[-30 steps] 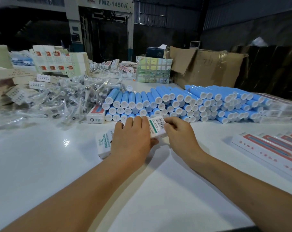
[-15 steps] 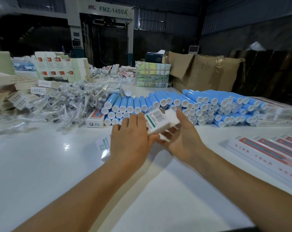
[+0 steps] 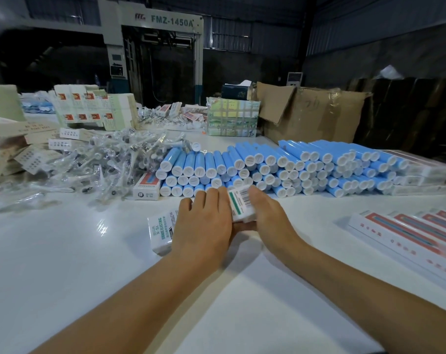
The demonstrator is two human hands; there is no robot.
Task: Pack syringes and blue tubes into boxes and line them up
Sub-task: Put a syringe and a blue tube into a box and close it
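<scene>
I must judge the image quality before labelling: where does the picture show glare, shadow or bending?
Head view: small glare spot on the white table; soft shadows under the left hand and right hand; wide-angle bending tilts the machine frame; the background is dim; the syringe pile looks slightly soft.

Dim hall: corrugated walls point(image 3: 370, 26), large machine point(image 3: 163, 60), possibly standing air-conditioner point(image 3: 294, 78).

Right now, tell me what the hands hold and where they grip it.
Both hands hold one white box: the left hand lies over its left part, the right hand clasps its right, barcode end.
</scene>
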